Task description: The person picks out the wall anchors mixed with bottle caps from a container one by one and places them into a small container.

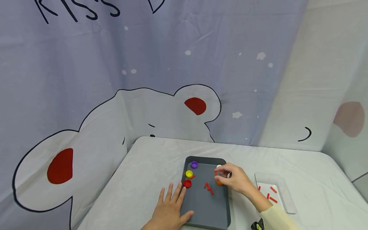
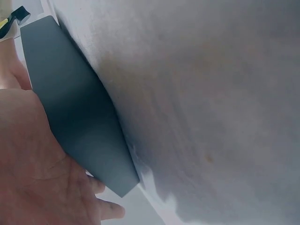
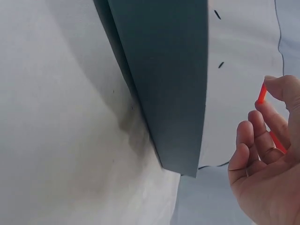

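My right hand (image 1: 234, 177) is over the right side of a dark grey tray (image 1: 207, 207). Its thumb and index finger pinch a short red stick (image 3: 262, 93). Beneath or beside that hand, a white cup (image 1: 219, 165) and an orange cup (image 1: 219, 182) are partly hidden. My left hand (image 1: 169, 209) rests at the tray's left edge, fingers straight and spread. Down the tray's left side stand a purple cup (image 1: 194, 164), a yellow cup (image 1: 188, 174) and a red cup (image 1: 187, 183). Several red sticks (image 1: 208, 187) lie mid-tray; another touches or nearly touches the yellow cup.
A clear plastic box (image 1: 287, 195) with several red sticks (image 1: 273, 189) sits right of the tray. Near the right sleeve lies a black and yellow-green object (image 1: 257, 225), partly hidden. White cloth covers the table (image 1: 149, 166); a printed curtain (image 1: 161, 64) hangs behind.
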The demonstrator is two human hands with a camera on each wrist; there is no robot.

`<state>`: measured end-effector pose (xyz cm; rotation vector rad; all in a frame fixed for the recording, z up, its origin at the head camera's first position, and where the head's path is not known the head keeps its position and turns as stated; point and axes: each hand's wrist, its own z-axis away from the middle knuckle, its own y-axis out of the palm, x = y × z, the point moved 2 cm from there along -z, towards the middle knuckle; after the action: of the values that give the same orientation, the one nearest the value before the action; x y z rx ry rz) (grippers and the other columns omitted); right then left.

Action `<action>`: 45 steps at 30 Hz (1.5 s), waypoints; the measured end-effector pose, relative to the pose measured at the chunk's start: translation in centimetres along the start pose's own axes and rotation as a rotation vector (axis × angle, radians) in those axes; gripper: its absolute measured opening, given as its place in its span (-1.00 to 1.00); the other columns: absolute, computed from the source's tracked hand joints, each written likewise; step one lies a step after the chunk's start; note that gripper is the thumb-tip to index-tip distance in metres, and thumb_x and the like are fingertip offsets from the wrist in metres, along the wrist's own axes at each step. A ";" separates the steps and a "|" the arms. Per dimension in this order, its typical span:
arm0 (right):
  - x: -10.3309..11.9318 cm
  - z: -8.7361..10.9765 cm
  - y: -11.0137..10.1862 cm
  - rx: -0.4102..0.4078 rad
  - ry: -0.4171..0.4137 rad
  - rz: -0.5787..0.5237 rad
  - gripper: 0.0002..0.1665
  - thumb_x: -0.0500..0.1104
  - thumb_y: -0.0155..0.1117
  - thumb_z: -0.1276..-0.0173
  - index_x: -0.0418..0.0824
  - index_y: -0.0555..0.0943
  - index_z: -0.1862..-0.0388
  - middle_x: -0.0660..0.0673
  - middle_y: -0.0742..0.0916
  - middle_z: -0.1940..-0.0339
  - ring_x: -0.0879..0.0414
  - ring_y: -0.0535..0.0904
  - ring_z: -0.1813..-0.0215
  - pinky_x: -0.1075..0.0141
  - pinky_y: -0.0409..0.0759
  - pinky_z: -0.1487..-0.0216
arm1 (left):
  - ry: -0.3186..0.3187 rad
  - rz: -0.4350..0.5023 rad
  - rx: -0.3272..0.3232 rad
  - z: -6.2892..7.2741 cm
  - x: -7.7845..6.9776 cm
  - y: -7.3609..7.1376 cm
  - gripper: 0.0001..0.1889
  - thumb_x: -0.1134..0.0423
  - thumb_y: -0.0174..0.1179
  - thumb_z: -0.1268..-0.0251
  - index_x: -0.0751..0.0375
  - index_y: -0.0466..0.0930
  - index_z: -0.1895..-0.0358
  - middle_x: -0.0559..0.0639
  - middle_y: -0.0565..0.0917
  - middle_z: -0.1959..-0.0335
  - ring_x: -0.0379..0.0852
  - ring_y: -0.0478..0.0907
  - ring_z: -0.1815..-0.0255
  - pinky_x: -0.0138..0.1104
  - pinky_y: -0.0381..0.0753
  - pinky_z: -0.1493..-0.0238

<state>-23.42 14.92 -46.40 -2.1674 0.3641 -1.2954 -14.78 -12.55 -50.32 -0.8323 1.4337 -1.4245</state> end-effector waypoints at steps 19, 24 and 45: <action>-0.4 4.0 -4.6 -0.123 0.050 -0.004 -0.76 -0.24 0.56 -0.18 -0.12 0.76 0.15 0.17 0.64 0.49 0.30 0.50 0.48 0.41 0.50 0.44 | 0.006 0.038 -0.002 -0.1 0.1 0.2 -0.08 -0.46 -0.12 -0.40 0.11 0.15 -0.61 0.07 0.07 -0.66 0.31 -0.09 -0.64 0.29 -0.15 -0.51; -0.5 5.0 -5.7 -0.123 0.097 0.012 -0.74 -0.21 0.55 -0.21 -0.13 0.75 0.11 0.16 0.65 0.48 0.29 0.51 0.46 0.41 0.50 0.43 | 0.009 0.046 -0.005 -0.1 0.1 0.2 -0.08 -0.46 -0.12 -0.40 0.11 0.15 -0.61 0.07 0.07 -0.66 0.32 -0.09 -0.64 0.30 -0.15 -0.51; -2.2 8.7 -10.6 -0.066 0.203 0.018 -0.64 -0.17 0.47 -0.31 -0.27 0.70 -0.04 0.10 0.66 0.42 0.20 0.57 0.41 0.38 0.49 0.41 | 0.016 0.038 -0.023 -0.1 0.2 0.4 -0.08 -0.46 -0.13 -0.40 0.11 0.16 -0.61 0.07 0.09 -0.65 0.32 -0.04 -0.63 0.28 -0.12 -0.51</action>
<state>-17.60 27.37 -44.65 -2.0861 0.5121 -1.5178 -14.89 -12.69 -50.78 -0.8061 1.4731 -1.3912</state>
